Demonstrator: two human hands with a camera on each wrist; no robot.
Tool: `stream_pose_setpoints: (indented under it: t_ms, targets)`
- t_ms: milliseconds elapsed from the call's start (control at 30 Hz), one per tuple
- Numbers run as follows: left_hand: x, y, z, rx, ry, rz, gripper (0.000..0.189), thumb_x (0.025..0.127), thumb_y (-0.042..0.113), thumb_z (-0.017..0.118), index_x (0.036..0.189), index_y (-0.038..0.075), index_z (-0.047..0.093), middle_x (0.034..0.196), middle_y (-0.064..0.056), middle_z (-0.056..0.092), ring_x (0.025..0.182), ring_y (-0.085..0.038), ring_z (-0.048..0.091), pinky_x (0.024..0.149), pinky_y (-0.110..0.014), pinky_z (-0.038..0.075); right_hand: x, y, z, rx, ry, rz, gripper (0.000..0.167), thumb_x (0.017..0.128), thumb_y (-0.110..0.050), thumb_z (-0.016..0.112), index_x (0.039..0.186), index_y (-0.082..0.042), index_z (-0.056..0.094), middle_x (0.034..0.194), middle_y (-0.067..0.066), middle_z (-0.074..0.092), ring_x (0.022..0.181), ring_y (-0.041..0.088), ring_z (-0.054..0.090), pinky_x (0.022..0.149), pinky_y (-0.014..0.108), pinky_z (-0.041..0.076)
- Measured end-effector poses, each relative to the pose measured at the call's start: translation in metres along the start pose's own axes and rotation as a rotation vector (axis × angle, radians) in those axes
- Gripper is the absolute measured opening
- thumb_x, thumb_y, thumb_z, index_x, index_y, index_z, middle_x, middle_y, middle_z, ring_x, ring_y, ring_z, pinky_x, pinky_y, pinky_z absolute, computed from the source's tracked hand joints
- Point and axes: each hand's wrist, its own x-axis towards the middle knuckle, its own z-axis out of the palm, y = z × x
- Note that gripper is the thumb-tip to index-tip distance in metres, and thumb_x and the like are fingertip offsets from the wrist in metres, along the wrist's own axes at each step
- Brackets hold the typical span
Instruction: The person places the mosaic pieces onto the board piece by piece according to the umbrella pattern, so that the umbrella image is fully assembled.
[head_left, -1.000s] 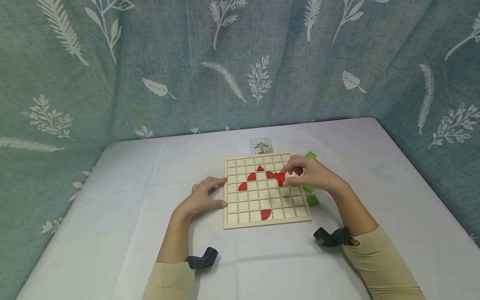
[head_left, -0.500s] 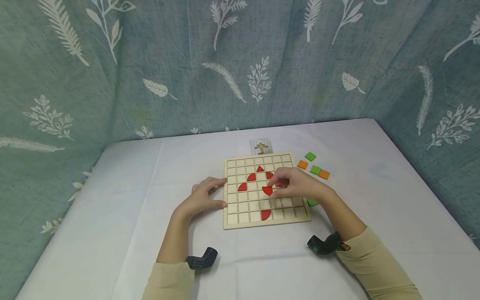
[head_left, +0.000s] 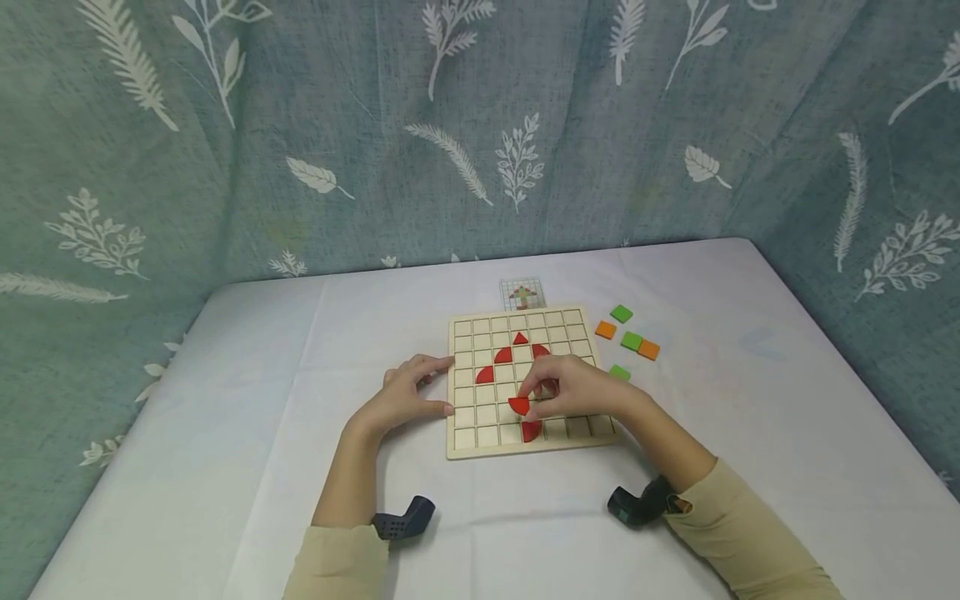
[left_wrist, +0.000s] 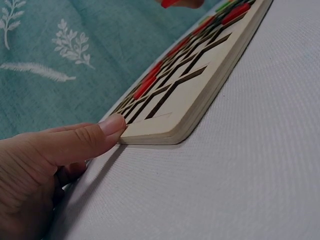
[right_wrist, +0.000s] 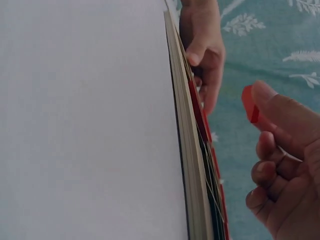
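Note:
A square wooden grid board [head_left: 465, 417] lies on the table. Against its left edge rest the thumb and fingertips of my left hand [head_left: 405, 396]; the left wrist view shows the thumb [left_wrist: 112, 125] at the board's rim near a corner. My right hand [head_left: 577, 389] pinches a red quarter-circle tile [head_left: 518, 405] between thumb and fingers, over the lower middle of the grid. In the right wrist view this tile [right_wrist: 248, 105] is raised above the board. Set in the grid are a red triangle [head_left: 521, 338] and several red quarter-circles [head_left: 485, 375], one partly behind my right hand.
Right of the board lie loose green tiles [head_left: 621, 313] and orange tiles [head_left: 606, 330]. A small pattern card [head_left: 522, 292] with a coloured figure on a grid sits behind the board's far edge. A leaf-patterned curtain [head_left: 450, 167] hangs behind the white-covered table.
My right hand has carried the red quarter-circle tile from the board's right side toward its lower middle, uncovering orange and green tiles on the right. My left hand has stayed put.

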Motion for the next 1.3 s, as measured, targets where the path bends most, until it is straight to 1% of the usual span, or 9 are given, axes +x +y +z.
stream_pose_setpoints:
  t_ms: [167,267,500,733,900,1133,1200,1300]
  targets:
    - [0.000,-0.001,0.001,0.001,0.004,-0.006,0.077,0.064,0.034,0.085,0.134,0.030,0.053,0.126,0.005,0.052,0.114,-0.024,0.034,0.092,-0.048,0.032,0.002,-0.002,0.009,-0.017,-0.042,0.028,0.024,0.073,-0.025,0.081,0.093,-0.017,0.071,0.088,-0.006,0.060,0.078,0.012,0.051,0.069,0.023,0.044]
    - [0.000,-0.001,0.001,0.004,0.003,-0.008,0.077,0.065,0.034,0.085,0.135,0.030,0.052,0.127,0.004,0.052,0.115,-0.024,0.034,0.092,-0.049,0.032,0.002,-0.001,0.013,-0.039,-0.058,0.044,0.025,0.072,-0.026,0.082,0.092,-0.019,0.070,0.088,-0.007,0.059,0.078,0.012,0.053,0.069,0.023,0.045]
    - [0.001,0.000,0.000,0.011,0.006,-0.004,0.077,0.065,0.036,0.085,0.134,0.031,0.052,0.128,0.005,0.051,0.115,-0.024,0.034,0.092,-0.049,0.032,0.002,0.000,0.020,-0.062,-0.083,0.041,0.023,0.072,-0.028,0.082,0.089,-0.021,0.068,0.089,-0.008,0.058,0.081,0.010,0.052,0.072,0.023,0.046]
    - [0.001,-0.001,0.001,0.016,0.001,-0.002,0.077,0.065,0.037,0.085,0.135,0.030,0.052,0.127,0.004,0.051,0.115,-0.025,0.034,0.092,-0.049,0.032,0.002,0.002,0.025,-0.119,-0.089,0.009,0.022,0.073,-0.029,0.082,0.089,-0.021,0.068,0.089,-0.010,0.058,0.081,0.008,0.051,0.073,0.022,0.045]
    - [0.000,-0.003,0.001,0.009,0.005,-0.012,0.078,0.063,0.039,0.085,0.134,0.031,0.052,0.127,0.004,0.051,0.115,-0.025,0.033,0.093,-0.050,0.032,0.004,0.004,0.027,-0.160,-0.077,-0.008,0.021,0.074,-0.030,0.081,0.087,-0.022,0.067,0.088,-0.011,0.057,0.080,0.006,0.050,0.072,0.021,0.045]
    - [0.001,-0.003,0.001,0.013,0.008,-0.006,0.079,0.063,0.040,0.085,0.135,0.030,0.052,0.127,0.004,0.051,0.115,-0.025,0.033,0.092,-0.050,0.032,0.004,0.002,0.029,-0.230,-0.069,0.012,0.019,0.075,-0.031,0.078,0.083,-0.022,0.063,0.084,-0.010,0.054,0.078,0.007,0.048,0.070,0.022,0.043]
    - [0.001,-0.002,0.001,0.014,0.005,-0.005,0.079,0.064,0.040,0.085,0.135,0.030,0.052,0.128,0.004,0.051,0.115,-0.024,0.034,0.093,-0.049,0.032,0.003,0.003,0.028,-0.223,-0.067,0.017,0.020,0.074,-0.032,0.079,0.082,-0.022,0.063,0.083,-0.010,0.054,0.077,0.007,0.048,0.069,0.022,0.043]
    - [0.000,-0.002,0.001,0.019,0.003,0.000,0.078,0.064,0.039,0.085,0.135,0.029,0.052,0.128,0.004,0.051,0.115,-0.024,0.034,0.093,-0.049,0.032,0.003,0.003,0.026,-0.175,-0.065,0.030,0.022,0.074,-0.033,0.080,0.083,-0.022,0.064,0.084,-0.010,0.056,0.078,0.007,0.050,0.070,0.022,0.044]
